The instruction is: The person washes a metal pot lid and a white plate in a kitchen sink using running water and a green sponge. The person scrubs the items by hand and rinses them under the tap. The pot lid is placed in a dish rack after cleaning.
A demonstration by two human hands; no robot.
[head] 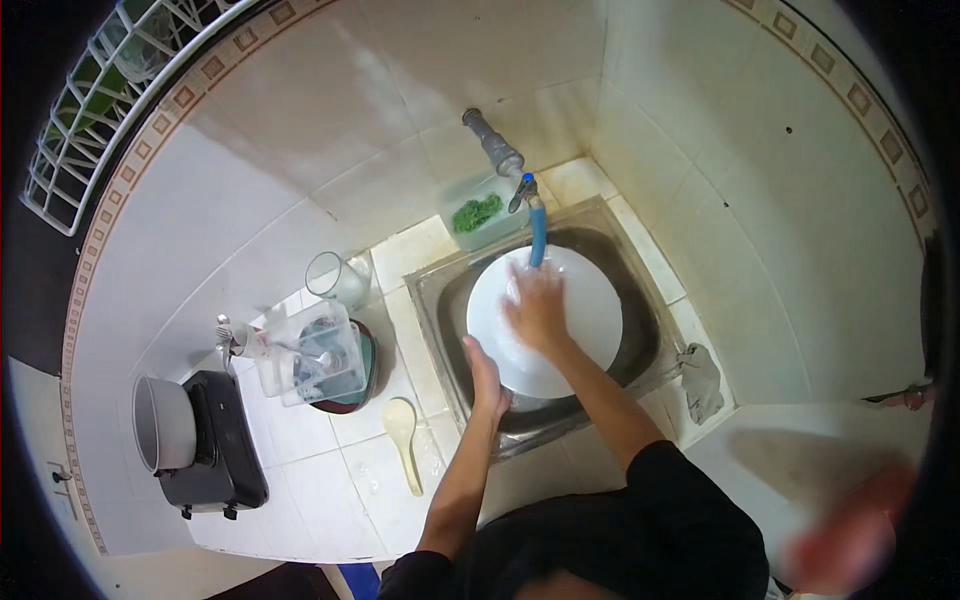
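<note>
A round white plate or basin (592, 315) is over the stainless steel sink (442, 330), under the blue hose (538, 232) of the tap. My left hand (487, 379) grips its lower left rim, thumb up on its face. My right hand (538, 306), blurred by motion, lies spread on the white surface just below the hose end, where water seems to run. What is under the round piece is hidden. Behind the sink a clear plastic container (480, 240) has a green scrubber (477, 213) in it.
On the tiled counter at left are a cream rice spoon (401, 427), soapy clear plastic containers (330, 352) over dark-rimmed dishes, a glass jar (337, 281) and a black stove (225, 442) with a pot (165, 424). A gray rag (701, 382) lies right of the sink. A white rack (97, 120) hangs upper left.
</note>
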